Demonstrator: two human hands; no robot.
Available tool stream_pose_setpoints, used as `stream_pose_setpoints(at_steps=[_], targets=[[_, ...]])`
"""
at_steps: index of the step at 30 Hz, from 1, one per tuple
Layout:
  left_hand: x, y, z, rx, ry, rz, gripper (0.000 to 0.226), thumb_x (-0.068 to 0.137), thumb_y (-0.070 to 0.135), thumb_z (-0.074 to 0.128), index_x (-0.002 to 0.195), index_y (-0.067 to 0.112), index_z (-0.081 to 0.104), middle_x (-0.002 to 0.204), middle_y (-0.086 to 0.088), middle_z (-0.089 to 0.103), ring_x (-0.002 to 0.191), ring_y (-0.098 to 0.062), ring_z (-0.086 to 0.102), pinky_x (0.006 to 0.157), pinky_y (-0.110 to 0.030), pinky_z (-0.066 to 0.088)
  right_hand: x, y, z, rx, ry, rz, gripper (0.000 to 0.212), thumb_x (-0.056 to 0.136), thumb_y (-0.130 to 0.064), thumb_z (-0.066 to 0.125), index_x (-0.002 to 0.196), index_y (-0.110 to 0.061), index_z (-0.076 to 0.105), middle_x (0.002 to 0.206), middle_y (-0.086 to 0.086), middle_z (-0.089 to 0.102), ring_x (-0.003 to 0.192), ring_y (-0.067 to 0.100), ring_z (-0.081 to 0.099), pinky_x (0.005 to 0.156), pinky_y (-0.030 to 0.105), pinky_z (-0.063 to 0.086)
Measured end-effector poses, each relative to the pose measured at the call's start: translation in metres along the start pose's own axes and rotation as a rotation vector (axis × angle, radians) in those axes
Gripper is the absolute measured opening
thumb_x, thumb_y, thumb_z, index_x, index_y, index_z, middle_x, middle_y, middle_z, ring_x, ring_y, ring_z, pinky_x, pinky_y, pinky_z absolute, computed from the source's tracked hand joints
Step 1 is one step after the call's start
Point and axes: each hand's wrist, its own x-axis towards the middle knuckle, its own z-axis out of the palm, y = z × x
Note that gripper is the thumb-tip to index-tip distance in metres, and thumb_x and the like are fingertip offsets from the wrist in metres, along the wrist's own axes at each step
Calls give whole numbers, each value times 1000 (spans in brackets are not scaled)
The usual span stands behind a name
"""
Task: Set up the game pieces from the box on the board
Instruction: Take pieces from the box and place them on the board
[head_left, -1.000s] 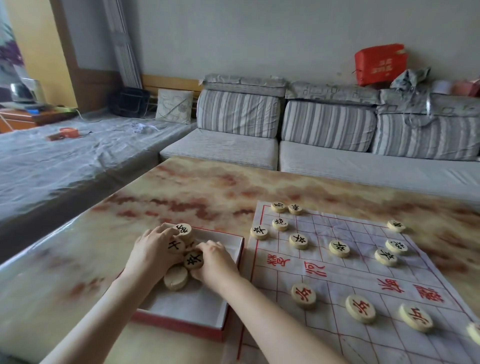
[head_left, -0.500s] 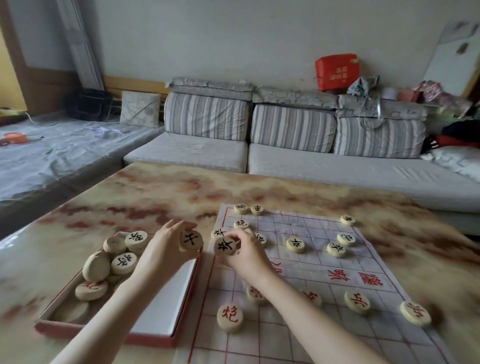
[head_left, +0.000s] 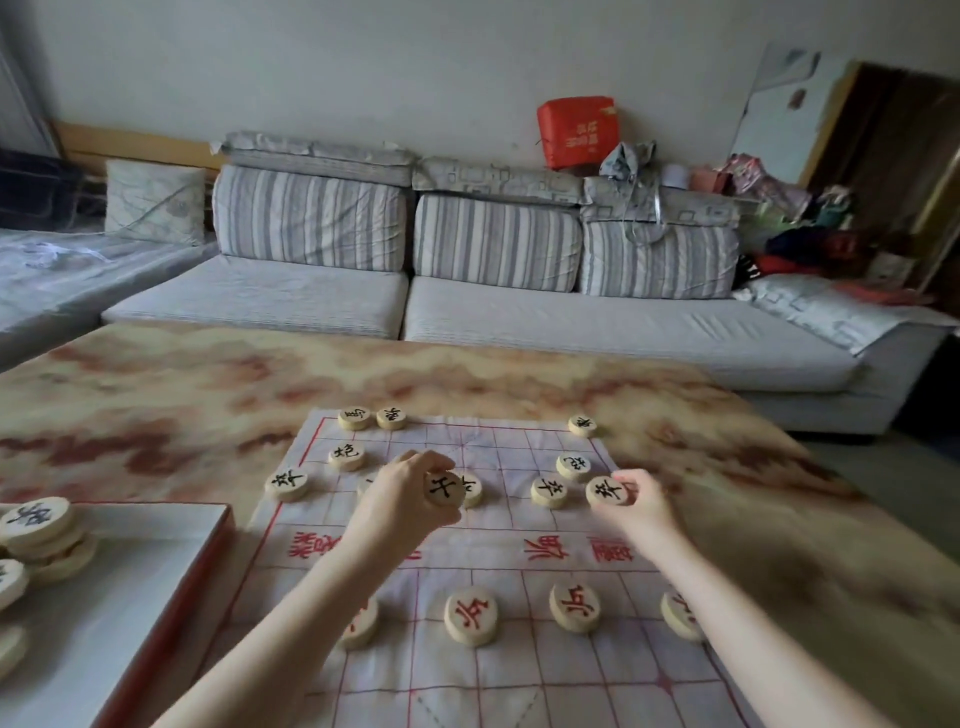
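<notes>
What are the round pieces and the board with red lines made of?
The round pieces look like pale, unvarnished wood. They are thick matte discs, and their characters seem carved and painted red or black. The board looks like thin white cloth, or maybe a soft plastic sheet. It lies in wrinkles and fold creases, and its red lines look printed.

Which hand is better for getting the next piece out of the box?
Left, probably: the left hand is nearer the box; the right hand is far across the board. Both hold pieces.
</notes>
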Motion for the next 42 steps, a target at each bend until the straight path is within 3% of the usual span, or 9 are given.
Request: stream_pose_setpoints(at_steps=[9, 14, 18, 22, 24, 27, 32, 37, 42], targets=[[39, 21, 52, -60, -59, 12, 53, 66, 21, 79, 114, 19, 57, 114, -1, 63, 102, -18, 58, 91, -35, 50, 37, 38, -13, -29, -21, -8, 47, 67, 6, 75, 110, 5, 56, 112, 24, 58, 92, 22, 54, 64, 18, 32], [52, 10, 57, -63, -60, -15, 51, 66, 20, 79, 113, 18, 59, 114, -3, 64, 103, -19, 58, 89, -30, 48, 41, 44, -7, -170, -105, -9, 49, 69, -15, 78, 114, -7, 58, 106, 6, 47, 105, 26, 52, 88, 31, 40], [78, 2, 55, -114, -32, -37, 53, 64, 12, 80, 114, 12, 60, 114, -7, 65, 103, -20, 59, 85, -21, 42, 40, 48, -15, 45, -178, 87, 71, 76, -32, 74, 136, -13, 40, 125, -1, 46, 107, 12, 43, 90, 26, 33], [115, -2, 62, -121, -27, -64, 53, 66, 7, 77, 115, 9, 58, 113, -8, 66, 96, -16, 59, 67, -5, 35, 40, 44, -18, 174, -170, 139, 69, 83, -48, 59, 140, -18, 35, 140, 2, 40, 120, 15, 41, 96, 27, 29], [132, -3, 70, -126, -45, -75, 53, 67, 3, 76, 116, 7, 57, 113, -11, 65, 93, -16, 58, 65, -3, 34, 40, 40, -16, 91, -86, 74, 66, 84, -46, 59, 139, -19, 37, 142, 3, 37, 129, 19, 35, 106, 30, 27], [152, -8, 83, -115, -61, -71, 57, 65, 0, 77, 118, 7, 55, 117, -12, 63, 105, -21, 58, 77, -15, 39, 38, 28, -12, -146, 59, -158, 53, 82, -40, 62, 130, -20, 48, 130, 2, 43, 126, 21, 35, 110, 41, 27], [172, -20, 100, -120, -74, -81, 58, 67, 0, 75, 120, 4, 53, 120, -15, 61, 110, -24, 57, 78, -21, 44, 34, 4, 5, -140, -15, -379, 33, 82, -32, 62, 114, -26, 60, 114, -10, 47, 115, 13, 38, 98, 23, 26], [183, -26, 104, -138, -51, -106, 59, 67, 1, 74, 123, 4, 54, 121, -14, 61, 113, -22, 57, 86, -18, 38, 33, -2, 8, -51, -53, -369, 31, 80, -34, 60, 110, -30, 63, 113, -15, 51, 113, 16, 43, 97, 40, 41], [188, -26, 107, -87, -65, -92, 62, 68, 8, 76, 125, 4, 53, 125, -12, 58, 115, -23, 55, 91, -20, 37, 29, 1, 4, -37, -104, -382, 29, 80, -36, 58, 109, -35, 61, 111, -25, 49, 119, 10, 41, 101, 34, 37]])
